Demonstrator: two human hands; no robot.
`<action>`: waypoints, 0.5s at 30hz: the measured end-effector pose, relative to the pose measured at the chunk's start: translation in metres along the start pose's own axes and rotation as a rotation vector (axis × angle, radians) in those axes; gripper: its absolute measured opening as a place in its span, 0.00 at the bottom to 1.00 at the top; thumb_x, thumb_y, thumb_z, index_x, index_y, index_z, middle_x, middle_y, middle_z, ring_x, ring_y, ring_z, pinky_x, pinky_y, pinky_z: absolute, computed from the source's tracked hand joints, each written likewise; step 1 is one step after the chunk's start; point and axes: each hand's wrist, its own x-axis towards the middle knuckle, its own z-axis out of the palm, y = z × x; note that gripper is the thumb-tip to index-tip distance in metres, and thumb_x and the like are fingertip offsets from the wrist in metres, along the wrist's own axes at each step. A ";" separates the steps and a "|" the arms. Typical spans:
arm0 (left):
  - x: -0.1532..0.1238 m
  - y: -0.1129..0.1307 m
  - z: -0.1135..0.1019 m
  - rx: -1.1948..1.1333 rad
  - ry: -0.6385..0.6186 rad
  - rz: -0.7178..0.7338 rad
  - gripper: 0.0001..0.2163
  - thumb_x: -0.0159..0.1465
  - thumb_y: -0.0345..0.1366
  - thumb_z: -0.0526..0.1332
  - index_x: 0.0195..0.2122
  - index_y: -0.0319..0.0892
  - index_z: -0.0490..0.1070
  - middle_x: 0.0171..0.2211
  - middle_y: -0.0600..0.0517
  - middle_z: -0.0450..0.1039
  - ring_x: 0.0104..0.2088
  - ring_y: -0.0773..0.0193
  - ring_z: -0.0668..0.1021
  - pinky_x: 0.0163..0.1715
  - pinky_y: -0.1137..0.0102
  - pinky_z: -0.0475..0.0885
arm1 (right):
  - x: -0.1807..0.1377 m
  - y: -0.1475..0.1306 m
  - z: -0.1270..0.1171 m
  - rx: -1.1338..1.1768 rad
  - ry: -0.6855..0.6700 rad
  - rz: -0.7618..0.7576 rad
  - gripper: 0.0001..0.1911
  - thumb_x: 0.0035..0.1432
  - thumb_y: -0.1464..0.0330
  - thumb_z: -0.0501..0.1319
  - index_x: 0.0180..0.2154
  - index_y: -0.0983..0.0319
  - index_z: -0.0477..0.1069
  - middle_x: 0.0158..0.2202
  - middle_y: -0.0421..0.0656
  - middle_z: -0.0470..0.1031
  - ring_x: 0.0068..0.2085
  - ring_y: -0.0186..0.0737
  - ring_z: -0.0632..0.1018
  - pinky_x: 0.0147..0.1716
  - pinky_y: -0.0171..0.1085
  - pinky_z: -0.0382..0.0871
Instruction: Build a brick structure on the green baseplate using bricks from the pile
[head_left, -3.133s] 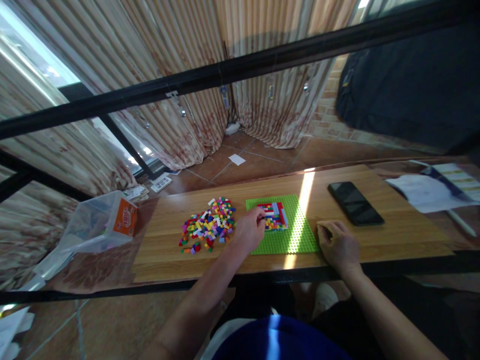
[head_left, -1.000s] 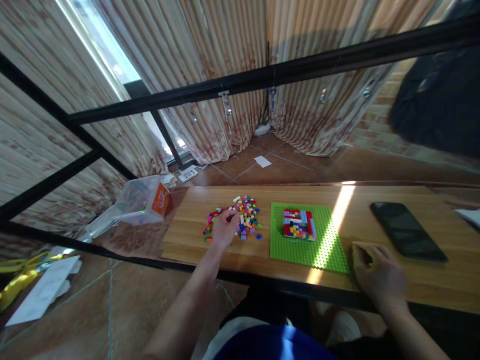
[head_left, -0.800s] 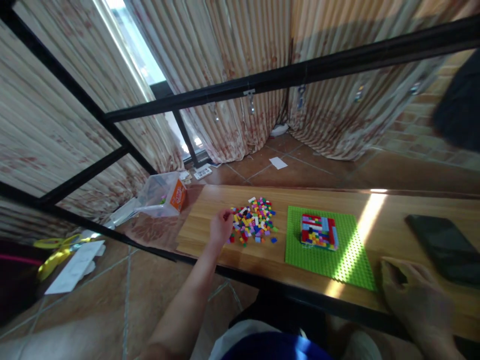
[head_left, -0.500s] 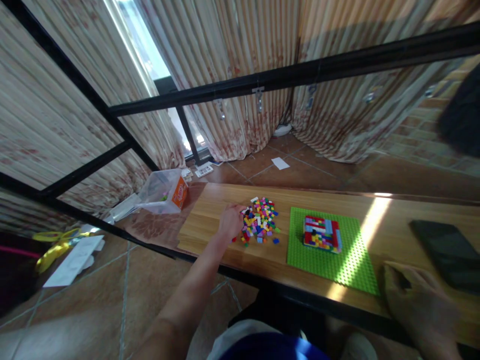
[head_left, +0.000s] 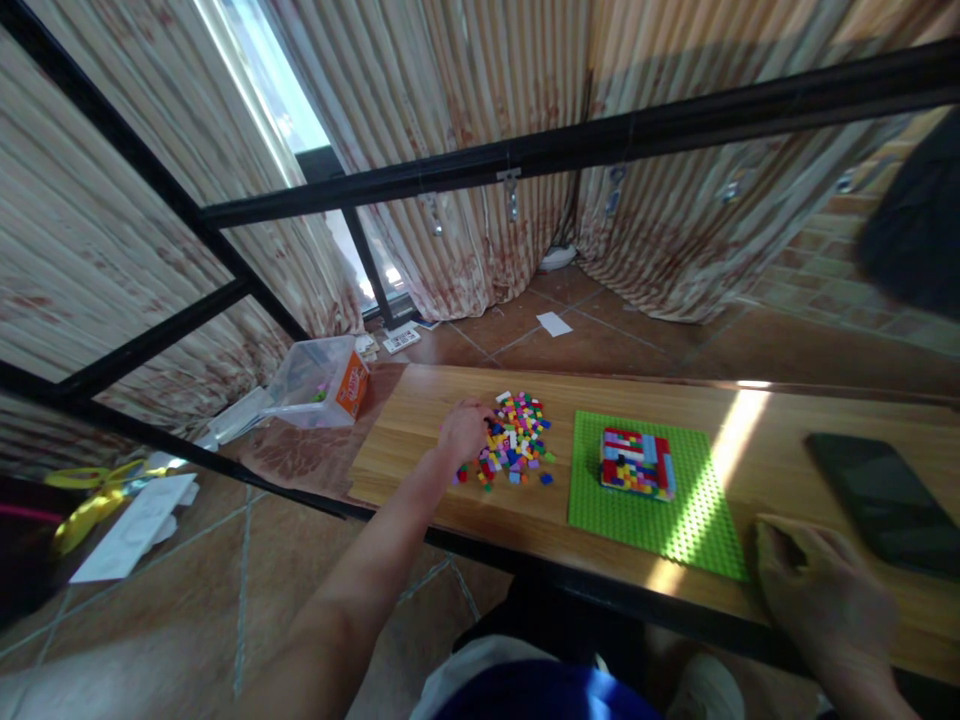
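At the left edge of a pile of small coloured bricks (head_left: 517, 437), my left hand (head_left: 463, 432) reaches in with fingers stretched out and touching bricks. No brick can be made out in its grasp. Right of the pile lies a green baseplate (head_left: 592, 500) bearing a low, many-coloured brick build (head_left: 637, 462), roughly rectangular, with red and light blue along its edges. My right hand (head_left: 825, 595) rests on the table beside the baseplate's near right corner. Its fingers are curled in, and whatever they may hold is hidden.
A black phone (head_left: 885, 500) lies on the wooden table (head_left: 409, 420), beyond my right hand. On the floor at left stands a clear plastic box (head_left: 311, 385) with an orange label. A black metal rail (head_left: 540, 160) crosses before the curtains.
My left hand has shifted slightly at the pile's left edge, and a few bricks there lie further left. My right hand stays by the baseplate. The whole view has moved a little.
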 end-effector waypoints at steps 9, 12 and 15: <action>-0.017 0.016 -0.012 -0.232 0.094 -0.046 0.12 0.65 0.29 0.54 0.41 0.42 0.77 0.38 0.51 0.79 0.39 0.62 0.78 0.42 0.70 0.72 | 0.001 0.000 0.000 0.014 -0.007 -0.012 0.13 0.60 0.60 0.54 0.37 0.57 0.75 0.38 0.49 0.78 0.37 0.51 0.79 0.32 0.44 0.69; -0.031 0.036 -0.007 -0.464 0.102 -0.031 0.11 0.65 0.30 0.55 0.41 0.43 0.78 0.38 0.51 0.80 0.37 0.64 0.79 0.40 0.72 0.72 | 0.001 -0.002 0.000 0.019 -0.013 -0.017 0.13 0.60 0.62 0.54 0.37 0.60 0.76 0.38 0.49 0.78 0.37 0.50 0.79 0.33 0.44 0.69; -0.047 0.066 0.008 -0.578 0.006 0.048 0.12 0.64 0.30 0.56 0.44 0.43 0.77 0.38 0.51 0.80 0.36 0.64 0.80 0.38 0.71 0.73 | 0.002 -0.005 0.000 0.039 0.009 -0.016 0.13 0.59 0.63 0.55 0.36 0.61 0.76 0.37 0.49 0.78 0.36 0.49 0.78 0.32 0.42 0.68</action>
